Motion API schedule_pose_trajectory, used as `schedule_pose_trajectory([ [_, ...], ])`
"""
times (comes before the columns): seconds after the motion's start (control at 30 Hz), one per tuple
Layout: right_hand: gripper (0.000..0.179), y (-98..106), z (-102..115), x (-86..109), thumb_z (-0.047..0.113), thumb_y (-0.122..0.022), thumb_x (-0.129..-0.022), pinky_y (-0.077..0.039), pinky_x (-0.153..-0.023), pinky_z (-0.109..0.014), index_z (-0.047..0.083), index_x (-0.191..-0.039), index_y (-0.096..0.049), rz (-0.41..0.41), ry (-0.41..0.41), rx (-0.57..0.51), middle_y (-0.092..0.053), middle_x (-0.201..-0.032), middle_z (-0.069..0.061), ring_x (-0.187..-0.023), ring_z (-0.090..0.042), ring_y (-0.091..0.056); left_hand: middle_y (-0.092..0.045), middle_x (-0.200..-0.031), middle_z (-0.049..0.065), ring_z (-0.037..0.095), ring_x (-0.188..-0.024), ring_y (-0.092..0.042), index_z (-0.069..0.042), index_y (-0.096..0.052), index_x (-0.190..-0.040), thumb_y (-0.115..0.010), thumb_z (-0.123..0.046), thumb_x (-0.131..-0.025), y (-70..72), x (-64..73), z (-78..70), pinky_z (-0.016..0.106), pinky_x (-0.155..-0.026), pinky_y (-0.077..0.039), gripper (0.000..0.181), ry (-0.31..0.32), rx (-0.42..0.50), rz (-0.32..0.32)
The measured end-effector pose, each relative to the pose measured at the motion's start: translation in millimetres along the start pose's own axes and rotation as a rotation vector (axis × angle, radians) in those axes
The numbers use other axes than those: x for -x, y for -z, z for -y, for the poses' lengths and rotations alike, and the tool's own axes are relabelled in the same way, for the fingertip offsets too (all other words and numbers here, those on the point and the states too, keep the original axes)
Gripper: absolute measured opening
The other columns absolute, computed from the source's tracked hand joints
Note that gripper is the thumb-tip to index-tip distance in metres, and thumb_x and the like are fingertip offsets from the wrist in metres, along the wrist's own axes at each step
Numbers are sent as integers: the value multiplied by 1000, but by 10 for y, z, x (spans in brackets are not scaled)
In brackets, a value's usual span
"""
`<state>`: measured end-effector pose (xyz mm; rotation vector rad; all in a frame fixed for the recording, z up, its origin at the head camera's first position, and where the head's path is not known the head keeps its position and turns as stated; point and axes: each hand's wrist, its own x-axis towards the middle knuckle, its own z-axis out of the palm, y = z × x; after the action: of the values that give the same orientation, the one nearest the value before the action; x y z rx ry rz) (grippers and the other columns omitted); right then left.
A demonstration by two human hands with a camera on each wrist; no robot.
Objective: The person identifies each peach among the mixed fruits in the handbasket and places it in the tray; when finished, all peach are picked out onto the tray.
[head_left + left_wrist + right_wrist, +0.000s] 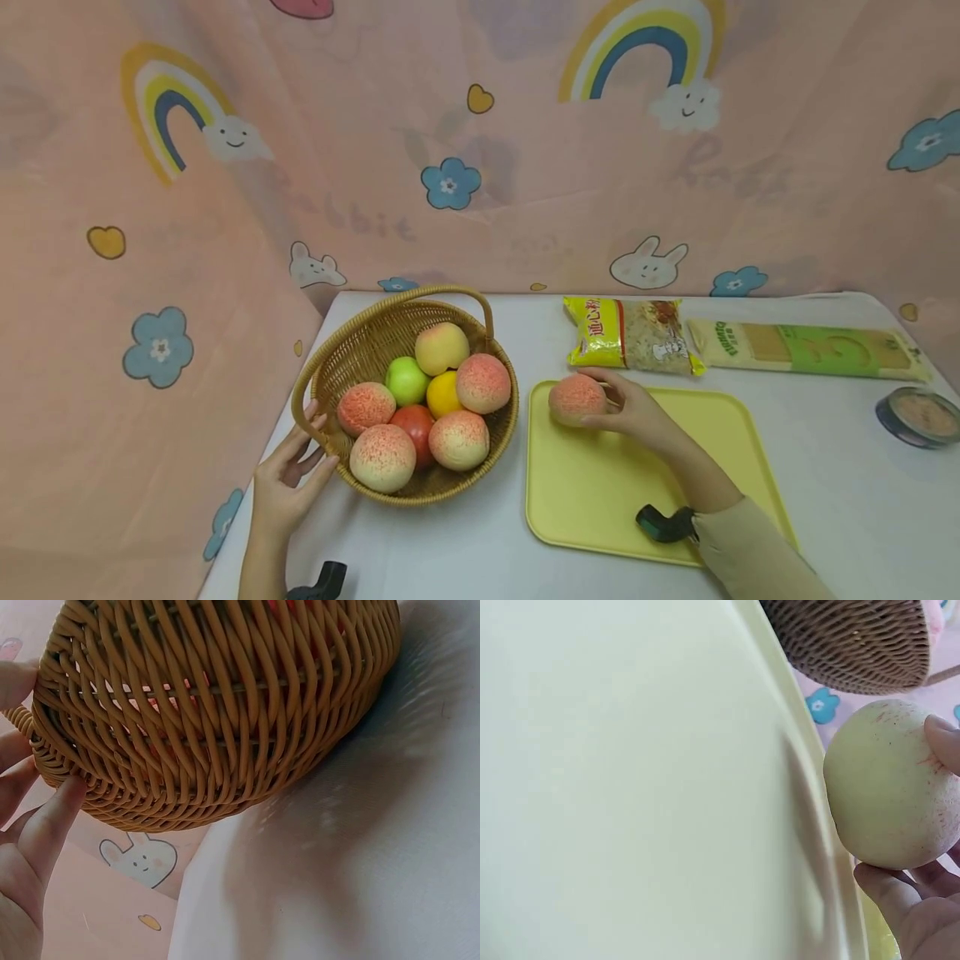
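My right hand (pixel 637 414) grips a peach (pixel 577 400) over the far left corner of the yellow tray (pixel 637 500). In the right wrist view, thumb and fingers press on opposite sides of this pale, pink-flecked peach (pixel 889 787). At the left, my left hand (pixel 279 492) holds the wicker basket (pixel 420 500) by its rim, where the arched handle joins. The left wrist view has the fingers around that spot on the basket (pixel 217 712). Inside lie several peaches (pixel 382 458), a green apple (pixel 407 381), a yellow fruit (pixel 444 394) and a red fruit (pixel 415 429).
Behind the tray lies a yellow-ended bag of dry pasta (pixel 633 335), with a long green noodle packet (pixel 813 348) to its right. A round, clear-lidded container (pixel 921 417) stands at the far right. A printed pink cloth (pixel 510 225) hangs behind the white table.
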<state>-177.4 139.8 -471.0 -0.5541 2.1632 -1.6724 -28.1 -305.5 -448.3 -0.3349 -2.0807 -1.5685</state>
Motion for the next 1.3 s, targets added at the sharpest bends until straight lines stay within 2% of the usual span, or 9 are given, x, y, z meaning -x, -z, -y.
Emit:
schedule_pose_trajectory([
  [0.13, 72, -40, -65, -64, 17, -75, -81, -43, -107, -35, 5, -143, -38, 7, -14, 30, -36, -149, -18, -132, -39, -40, -35, -141, 36, 14, -132, -46, 23, -50, -119, -61, 29, -69, -5, -4, -2, 20, -90, -51, 52, 8, -5, 1],
  [0.23, 73, -51, -86, -87, 17, -75, -81, -36, -110, -49, 5, -143, -37, 2, -25, 31, -33, -150, -18, -135, -41, -36, -35, -141, 35, 12, -131, -46, 22, -50, -119, -61, 28, -69, -5, -6, 3, 20, -91, -51, 52, 10, -9, 5],
  [0.3, 73, -54, -85, -95, 17, -74, -82, -33, -111, -52, 5, -143, -37, 5, -25, 30, -32, -151, -18, -136, -41, -33, -36, -141, 34, 12, -131, -47, 22, -50, -119, -61, 28, -69, -5, -6, 8, 20, -90, -51, 52, 10, -13, 4],
  [0.67, 73, -40, -50, -105, 18, -71, -85, -39, -108, -52, 4, -145, -33, 32, -9, 92, -37, -147, -20, -131, -42, -40, -37, -140, 35, 14, -131, -47, 22, -51, -118, -61, 28, -69, -1, 1, 23, 20, -90, -51, 51, -22, -18, -4],
  [0.8, 74, -29, -69, -109, 18, -71, -85, -36, -109, -54, 3, -146, -32, 32, -5, 112, -37, -147, -21, -132, -42, -39, -37, -141, 34, 15, -131, -47, 23, -51, -118, -60, 29, -69, 1, 0, 35, 20, -90, -51, 51, -40, -1, 3],
  [1.0, 79, -32, -56, -101, 19, -73, -84, -23, -114, -60, 0, -146, -29, 40, 18, 149, -30, -150, -23, -137, -45, -27, -36, -141, 35, 14, -131, -47, 22, -51, -118, -60, 29, -69, 1, -7, 34, 20, -90, -51, 51, -26, -3, 4],
  [1.13, 83, -31, 10, -87, 23, -74, -82, -19, -116, -59, -1, -146, -27, 18, 39, 228, -28, -152, -22, -141, -44, -21, -37, -140, 36, 13, -131, -47, 22, -52, -118, -61, 28, -69, 1, -9, 26, 20, -90, -51, 51, -12, -20, -1],
  [1.3, 82, -28, 166, -61, 26, -74, -82, -25, -114, -58, 1, -146, -30, -27, 69, 333, -34, -150, -21, -138, -44, -27, -38, -140, 36, 12, -129, -49, 21, -52, -118, -62, 28, -68, -1, -4, 20, 19, -89, -52, 51, 1, -47, -6],
])
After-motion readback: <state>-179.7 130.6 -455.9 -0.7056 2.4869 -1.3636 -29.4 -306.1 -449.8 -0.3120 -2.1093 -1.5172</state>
